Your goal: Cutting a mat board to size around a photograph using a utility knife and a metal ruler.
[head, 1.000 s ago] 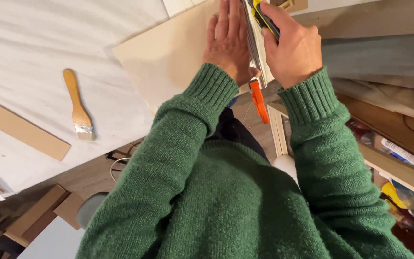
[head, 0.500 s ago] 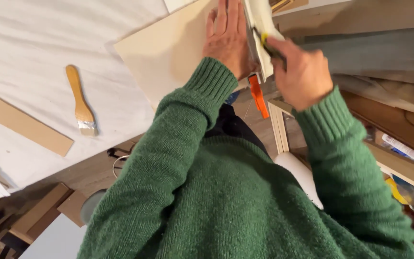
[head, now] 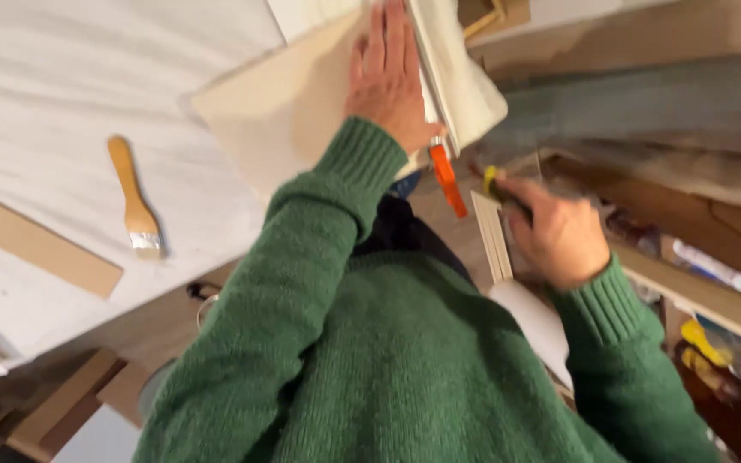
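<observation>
Left hand (head: pixel 392 81) lies flat, fingers extended and close together, pressing down on a pale board (head: pixel 280 111) that overhangs the edge of the white-covered worktable (head: pixel 53 77); the flat palm appears to pin the board against shifting. Along the hand's right edge runs a straight strip with an orange-handled piece (head: pixel 448 180) at its near end, seemingly a guide held in place by the same pressure. A loose off-white offcut (head: pixel 465 86) hangs to the right of that strip, past the table edge. Right hand (head: pixel 559 231) is off the board, low and to the right, fist closed around a yellow-and-black knife-like tool (head: pixel 497 184); its blade is blurred and cannot be made out. Well apart on the table lie a wooden-handled brush (head: pixel 135 201) and a brown flat strip (head: pixel 36 244), neither touched.
</observation>
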